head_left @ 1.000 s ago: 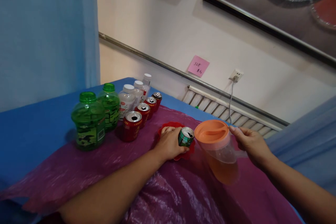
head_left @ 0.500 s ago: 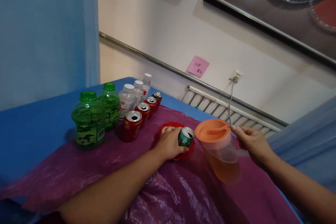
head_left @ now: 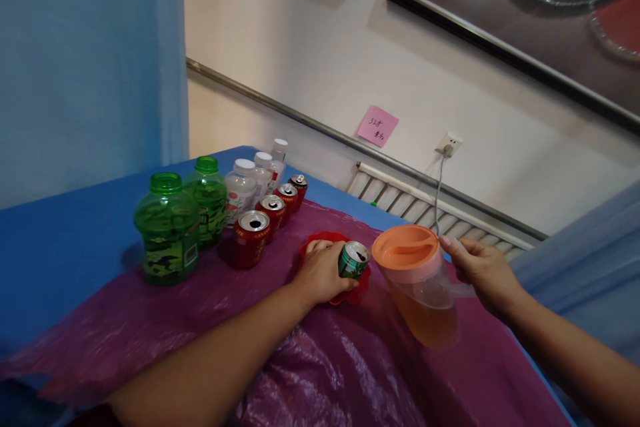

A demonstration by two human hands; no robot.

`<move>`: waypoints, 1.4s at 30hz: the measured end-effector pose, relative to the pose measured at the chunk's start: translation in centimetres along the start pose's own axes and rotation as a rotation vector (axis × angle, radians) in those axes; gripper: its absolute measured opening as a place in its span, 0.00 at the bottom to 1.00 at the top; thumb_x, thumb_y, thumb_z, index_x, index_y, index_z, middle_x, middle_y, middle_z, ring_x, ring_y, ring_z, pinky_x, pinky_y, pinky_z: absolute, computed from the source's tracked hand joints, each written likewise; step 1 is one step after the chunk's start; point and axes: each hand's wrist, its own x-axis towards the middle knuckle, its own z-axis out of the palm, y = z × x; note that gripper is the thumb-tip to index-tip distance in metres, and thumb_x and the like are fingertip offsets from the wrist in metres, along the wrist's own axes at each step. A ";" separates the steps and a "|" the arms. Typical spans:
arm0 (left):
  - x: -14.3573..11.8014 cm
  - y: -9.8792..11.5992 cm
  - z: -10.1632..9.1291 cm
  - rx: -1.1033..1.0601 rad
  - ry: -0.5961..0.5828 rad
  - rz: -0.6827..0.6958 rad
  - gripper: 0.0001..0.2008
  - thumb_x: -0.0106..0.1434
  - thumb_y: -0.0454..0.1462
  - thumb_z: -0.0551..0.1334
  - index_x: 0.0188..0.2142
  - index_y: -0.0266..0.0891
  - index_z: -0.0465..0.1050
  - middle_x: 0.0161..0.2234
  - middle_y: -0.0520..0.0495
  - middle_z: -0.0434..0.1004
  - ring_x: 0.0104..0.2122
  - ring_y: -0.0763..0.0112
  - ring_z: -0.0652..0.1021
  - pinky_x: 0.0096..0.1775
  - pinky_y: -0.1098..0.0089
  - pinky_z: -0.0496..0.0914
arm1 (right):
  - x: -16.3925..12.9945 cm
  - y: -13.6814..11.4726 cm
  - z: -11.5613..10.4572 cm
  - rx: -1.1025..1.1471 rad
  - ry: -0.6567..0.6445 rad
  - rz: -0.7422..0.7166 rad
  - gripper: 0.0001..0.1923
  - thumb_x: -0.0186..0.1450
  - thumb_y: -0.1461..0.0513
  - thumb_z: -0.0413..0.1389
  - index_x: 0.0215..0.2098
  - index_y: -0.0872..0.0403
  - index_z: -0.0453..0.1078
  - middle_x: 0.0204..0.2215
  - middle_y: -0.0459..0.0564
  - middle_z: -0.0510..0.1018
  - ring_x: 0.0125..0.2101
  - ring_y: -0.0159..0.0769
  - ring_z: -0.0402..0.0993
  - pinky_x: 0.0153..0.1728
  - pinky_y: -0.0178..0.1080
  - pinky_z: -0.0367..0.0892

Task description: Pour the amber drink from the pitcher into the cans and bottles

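My left hand [head_left: 323, 275] wraps round a green drink can [head_left: 353, 260], whose top opening faces up. The can is over a red scalloped dish [head_left: 361, 290], partly hidden by the hand. By its handle, my right hand [head_left: 483, 273] grips a clear pitcher [head_left: 427, 313] with an orange lid [head_left: 406, 249] and amber liquid inside. The pitcher tilts, its lid side leaning left toward the can. No liquid stream shows between them.
Left of the dish, several red cans [head_left: 251, 240] form a row. Behind them stand white-capped clear bottles [head_left: 241, 193] and two green bottles [head_left: 167, 230]. Purple plastic sheeting [head_left: 200, 320] covers part of the blue table [head_left: 65, 240]. A cord [head_left: 440, 190] runs from a wall socket [head_left: 449, 145].
Both hands, the can and the pitcher hold almost the same positions. The whole view has shifted very slightly.
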 end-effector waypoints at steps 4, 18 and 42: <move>0.0 0.0 -0.1 0.000 -0.010 0.001 0.34 0.47 0.50 0.75 0.53 0.46 0.72 0.48 0.45 0.79 0.53 0.51 0.74 0.58 0.56 0.60 | 0.0 0.0 -0.1 -0.002 -0.008 -0.001 0.31 0.55 0.38 0.62 0.16 0.49 0.55 0.14 0.39 0.54 0.17 0.28 0.48 0.18 0.35 0.46; 0.0 0.1 -0.2 0.013 -0.004 -0.002 0.35 0.47 0.50 0.74 0.54 0.47 0.71 0.48 0.45 0.78 0.52 0.50 0.74 0.57 0.56 0.61 | -0.3 -0.6 -0.1 -0.008 -0.002 -0.006 0.32 0.54 0.37 0.61 0.16 0.50 0.56 0.14 0.39 0.55 0.17 0.27 0.49 0.17 0.34 0.47; 0.0 -0.1 0.0 0.026 -0.036 -0.002 0.33 0.47 0.51 0.73 0.52 0.47 0.72 0.48 0.45 0.78 0.52 0.49 0.73 0.55 0.56 0.63 | -0.3 -1.0 -0.3 -0.018 0.008 0.002 0.32 0.54 0.36 0.61 0.15 0.50 0.57 0.14 0.39 0.54 0.17 0.27 0.49 0.18 0.34 0.46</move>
